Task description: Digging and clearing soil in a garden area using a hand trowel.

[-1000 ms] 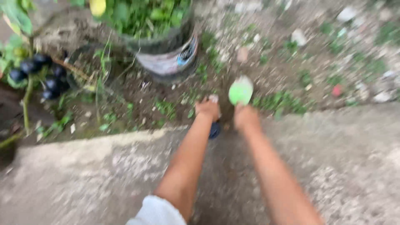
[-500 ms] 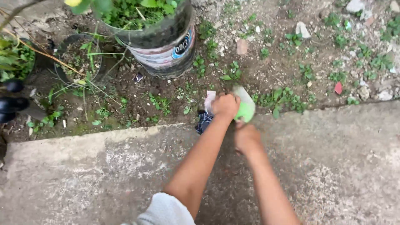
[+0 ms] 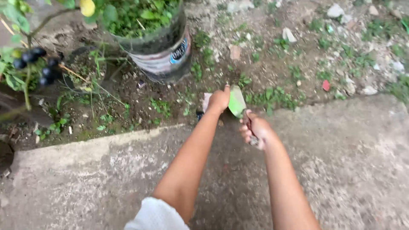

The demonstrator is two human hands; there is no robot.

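Trowel [image 3: 237, 101] with green blade at centre of frame, handle gripped in right hand [image 3: 257, 129], fingers [image 3: 245, 130] wrapped closed around it, blade pointing up and left toward the soil edge. Left hand [image 3: 219, 100] just left of the blade, fingers curled shut on a pale scrap [image 3: 206, 101] at the soil line; exact grip on the scrap not discernible, blade and hand close enough that contact cannot be ruled in or out. Dark small object [image 3: 199, 115] below the left hand at the slab edge, partly hidden by the forearm, kind not identifiable. Concrete slab [image 3: 349, 162] across lower half of frame, both forearms extended over it; white sleeve [image 3: 155, 216] at bottom centre. Bare soil with scattered weeds [image 3: 272, 97] along upper half, stones and a small red fragment [image 3: 326, 85] toward upper right. Large round container [image 3: 164, 55] with leafy plant in upper left centre, standing on the soil, well apart from both hands. Dark round fruits [image 3: 32, 59] on a stem at far left edge, yellow fruit [image 3: 87, 7] at top left. Slight blur throughout; fine detail of blade tip against ground not clear.
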